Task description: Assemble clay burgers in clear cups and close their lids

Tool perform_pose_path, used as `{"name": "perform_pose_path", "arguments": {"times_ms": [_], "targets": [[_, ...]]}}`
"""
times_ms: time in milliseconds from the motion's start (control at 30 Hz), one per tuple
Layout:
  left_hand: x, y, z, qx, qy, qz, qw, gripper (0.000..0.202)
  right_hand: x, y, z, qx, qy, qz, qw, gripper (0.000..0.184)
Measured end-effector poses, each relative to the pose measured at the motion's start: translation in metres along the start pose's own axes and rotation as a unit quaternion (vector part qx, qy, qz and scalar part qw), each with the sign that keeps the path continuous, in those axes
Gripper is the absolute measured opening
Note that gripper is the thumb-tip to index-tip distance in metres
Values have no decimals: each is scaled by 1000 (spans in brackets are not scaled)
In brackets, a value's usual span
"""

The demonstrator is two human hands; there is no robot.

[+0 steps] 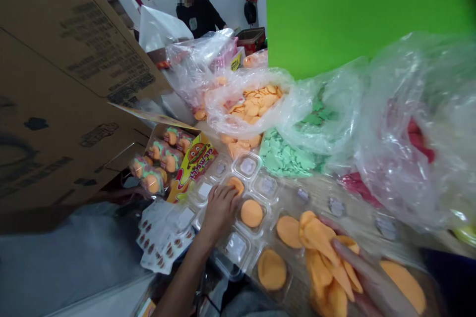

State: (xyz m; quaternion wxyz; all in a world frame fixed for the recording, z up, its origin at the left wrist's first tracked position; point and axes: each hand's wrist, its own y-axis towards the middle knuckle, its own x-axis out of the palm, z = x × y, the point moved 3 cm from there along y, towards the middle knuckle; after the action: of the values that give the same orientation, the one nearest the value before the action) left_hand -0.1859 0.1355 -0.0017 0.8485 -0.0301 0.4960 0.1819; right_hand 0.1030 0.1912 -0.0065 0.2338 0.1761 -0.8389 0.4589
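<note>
The left hand [220,209] has its fingers [227,197] curled onto one orange disc [236,184], seating it in a cup of the clear tray [248,166] near the tabletop's [316,185] near edge. Beside the tray, the right hand [366,277] grips a stack of discs [323,252], fanned so single pieces come off easily.

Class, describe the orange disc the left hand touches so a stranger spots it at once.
From the big brown cardboard box on the left, look right to the clear plastic tray of square cups. The round orange disc lies in a cup under the left hand. Alone among the tray's discs, fingertips partly cover it.
</note>
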Motion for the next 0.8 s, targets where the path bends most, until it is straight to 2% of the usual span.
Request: {"name": "perform_pose_path", "arguments": {"times_ms": [133, 233, 300, 367, 400, 433, 500, 567, 600, 733, 800], "targets": [[4, -2, 4, 20, 72, -26, 997, 33, 9, -1, -3, -11, 5, 6, 1000, 61], [6, 3, 3, 23, 84, -31, 996, 27, 28, -5, -7, -24, 11, 1, 1000, 56], [3, 6, 10, 17, 74, -19, 997, 25, 42, -7, -10, -39, 12, -14, 999, 56], [-4, 5, 28, 17, 46, -13, 999, 29, 54, -9, -13, -66, -1, -29, 997, 54], [-8, 3, 40, 21, 7, -27, 999, 33, 58, -10, -14, -79, -17, -38, 996, 53], [-12, 0, 54, 25, -41, -51, 998, 35, 62, -11, -14, -93, -38, -49, 994, 52], [-15, -7, 82, 21, -190, -139, 972, 32, 68, -11, -15, -129, -85, -64, 986, 52], [-16, -13, 103, 3, -241, -181, 954, 39, 69, -10, -16, -165, -125, -59, 976, 53], [-15, -15, 110, -7, -237, -184, 954, 43, 69, -9, -16, -179, -143, -53, 972, 54], [-8, -24, 120, -47, -224, -176, 957, 41, 59, -6, -14, -190, -223, -7, 956, 48], [-6, -28, 122, -19, -239, -204, 949, 48, 49, -5, -11, -172, -248, 23, 953, 45]]}}
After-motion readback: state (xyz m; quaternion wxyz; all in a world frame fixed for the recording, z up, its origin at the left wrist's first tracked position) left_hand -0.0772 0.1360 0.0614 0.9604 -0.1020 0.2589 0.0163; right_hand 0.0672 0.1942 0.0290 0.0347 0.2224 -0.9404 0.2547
